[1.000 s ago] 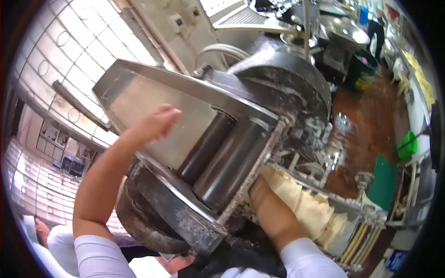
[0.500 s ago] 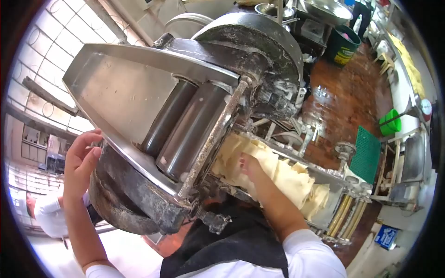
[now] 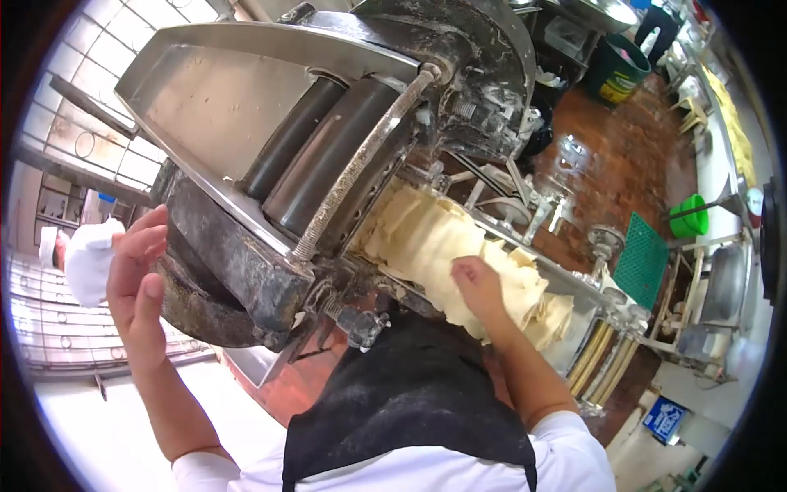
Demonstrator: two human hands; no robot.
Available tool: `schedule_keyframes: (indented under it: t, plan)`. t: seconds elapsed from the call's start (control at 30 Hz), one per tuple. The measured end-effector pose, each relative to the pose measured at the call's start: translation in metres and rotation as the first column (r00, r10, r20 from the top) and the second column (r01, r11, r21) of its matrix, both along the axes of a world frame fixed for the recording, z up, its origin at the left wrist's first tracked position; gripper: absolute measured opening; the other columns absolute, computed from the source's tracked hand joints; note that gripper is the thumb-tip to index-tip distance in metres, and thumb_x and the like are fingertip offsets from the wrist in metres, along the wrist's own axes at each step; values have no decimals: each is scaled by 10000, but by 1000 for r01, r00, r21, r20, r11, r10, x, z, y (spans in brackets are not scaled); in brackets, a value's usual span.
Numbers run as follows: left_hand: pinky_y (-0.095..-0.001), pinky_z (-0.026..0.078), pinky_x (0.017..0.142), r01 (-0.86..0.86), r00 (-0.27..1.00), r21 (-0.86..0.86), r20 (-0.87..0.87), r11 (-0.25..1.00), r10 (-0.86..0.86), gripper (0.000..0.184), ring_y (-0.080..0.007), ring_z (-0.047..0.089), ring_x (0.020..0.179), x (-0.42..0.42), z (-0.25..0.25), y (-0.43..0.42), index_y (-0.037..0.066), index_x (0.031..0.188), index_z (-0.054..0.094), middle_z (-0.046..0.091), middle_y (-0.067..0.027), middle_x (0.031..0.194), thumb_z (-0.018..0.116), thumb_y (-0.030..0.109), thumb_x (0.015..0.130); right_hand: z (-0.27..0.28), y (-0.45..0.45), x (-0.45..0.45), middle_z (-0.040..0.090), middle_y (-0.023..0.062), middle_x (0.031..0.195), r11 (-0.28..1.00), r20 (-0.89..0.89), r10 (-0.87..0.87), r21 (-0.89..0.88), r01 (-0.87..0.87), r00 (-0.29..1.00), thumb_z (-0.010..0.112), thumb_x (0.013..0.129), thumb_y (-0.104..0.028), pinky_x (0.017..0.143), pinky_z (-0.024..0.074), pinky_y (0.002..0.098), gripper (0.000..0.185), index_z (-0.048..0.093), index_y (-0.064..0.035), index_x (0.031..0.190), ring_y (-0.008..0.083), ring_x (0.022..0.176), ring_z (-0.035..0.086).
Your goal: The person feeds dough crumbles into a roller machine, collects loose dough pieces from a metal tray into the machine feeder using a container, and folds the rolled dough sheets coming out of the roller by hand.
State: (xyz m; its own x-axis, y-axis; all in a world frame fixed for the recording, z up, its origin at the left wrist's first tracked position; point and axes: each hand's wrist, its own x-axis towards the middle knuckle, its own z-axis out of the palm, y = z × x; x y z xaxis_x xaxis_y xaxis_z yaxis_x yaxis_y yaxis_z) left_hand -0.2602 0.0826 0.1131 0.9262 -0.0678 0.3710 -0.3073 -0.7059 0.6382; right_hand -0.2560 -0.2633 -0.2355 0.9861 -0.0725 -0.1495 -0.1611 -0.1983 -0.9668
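A long folded sheet of pale dough (image 3: 426, 238) lies in the tray below the rollers of a dough sheeter, its right end bunched in loose folds. Over its middle is my right hand (image 3: 478, 287), fingers curled inward; whether they pinch dough is hidden. My left hand (image 3: 139, 283) is raised beside the machine's left side, fingers bent but apart, holding nothing. Two dark metal rollers (image 3: 320, 156) sit between steel side guards, with a sloping steel chute (image 3: 209, 107) behind them and a flour-crusted bar (image 3: 365, 160) in front.
Slim rods (image 3: 602, 361) cross the tray's right end. A black machine housing (image 3: 221, 254) stands near my left arm. Beyond are a green perforated mat (image 3: 642, 261), a bright green bucket (image 3: 690, 215) and a dark bin (image 3: 616, 72). Other people are in the background.
My right hand has moved right and slightly toward me along the dough, its fingers more curled. My left hand has stayed raised by the machine. The view has shifted, showing more of the apron.
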Motion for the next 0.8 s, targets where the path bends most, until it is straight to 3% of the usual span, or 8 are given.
schedule_keyframes:
  t: [0.07, 0.13, 0.23, 0.37, 0.47, 0.6, 0.63, 0.8]
  plan:
    - [-386, 329, 1035, -39, 997, 108, 74, 993, 31, 584, -272, 442, 1254, 0, -9, -8, 17, 1162, 570, 519, -178, 1286, 598, 508, 846, -5, 19, -7, 677, 100, 823, 973, -21, 219, -66, -220, 975, 619, 847, -189, 665, 506, 305, 161, 661, -93, 970, 213, 752, 658]
    - [-417, 284, 1072, -47, 995, 137, 91, 989, 34, 592, -283, 409, 1285, -2, -13, -7, 19, 1186, 559, 498, -175, 1312, 570, 513, 860, 0, 41, -20, 680, 88, 824, 902, -370, 425, 95, -421, 826, 629, 822, -181, 707, 514, 326, 147, 673, -111, 943, 218, 795, 662]
    - [-435, 249, 1091, -66, 995, 166, 86, 984, 52, 675, -293, 357, 1320, 3, -22, -7, 16, 1269, 490, 444, -179, 1363, 464, 573, 888, -92, 75, -66, 663, 118, 965, 804, -189, 500, -260, -534, 845, 563, 834, -158, 804, 503, 366, 215, 648, -102, 1023, 240, 944, 633]
    - [-435, 211, 1112, -17, 999, 237, 42, 971, 7, 748, -295, 286, 1358, 40, -32, 1, 20, 1370, 364, 352, -178, 1428, 361, 609, 910, -147, 91, -86, 513, 165, 1271, 569, -217, 530, -625, -534, 820, 417, 885, -125, 985, 398, 439, 357, 531, -90, 1221, 337, 1161, 501]
    - [-422, 203, 1119, -18, 998, 243, -53, 970, 32, 739, -286, 260, 1369, 89, -38, 2, 38, 1409, 292, 297, -169, 1459, 339, 593, 924, -219, 112, -73, 477, 178, 1320, 728, -30, 342, -624, -285, 939, 529, 850, -189, 1019, 348, 514, 426, 512, -123, 1271, 386, 1207, 451]
    - [-405, 193, 1128, -59, 988, 188, -130, 980, 85, 736, -274, 225, 1384, 127, -55, 3, 62, 1461, 196, 224, -156, 1499, 311, 572, 942, -279, 127, -56, 474, 201, 1316, 620, 44, 354, -759, -200, 934, 595, 821, -285, 1025, 338, 518, 530, 465, -116, 1306, 407, 1217, 433]
    - [-400, 190, 1130, -56, 986, 178, -147, 982, 83, 737, -271, 216, 1387, 130, -59, 2, 68, 1474, 172, 206, -153, 1509, 304, 567, 947, -284, 132, -51, 478, 205, 1312, 714, 13, 330, -658, -241, 944, 594, 827, -344, 1034, 326, 516, 550, 459, -114, 1308, 410, 1216, 432]
    - [-392, 207, 1125, -53, 972, 156, -217, 986, 87, 767, -268, 205, 1388, 127, -55, -1, 87, 1480, 159, 174, -143, 1518, 338, 592, 930, -256, 151, -16, 432, 191, 1363, 659, -64, 489, -627, -416, 870, 517, 870, -437, 1059, 285, 521, 555, 446, -124, 1323, 413, 1252, 391]
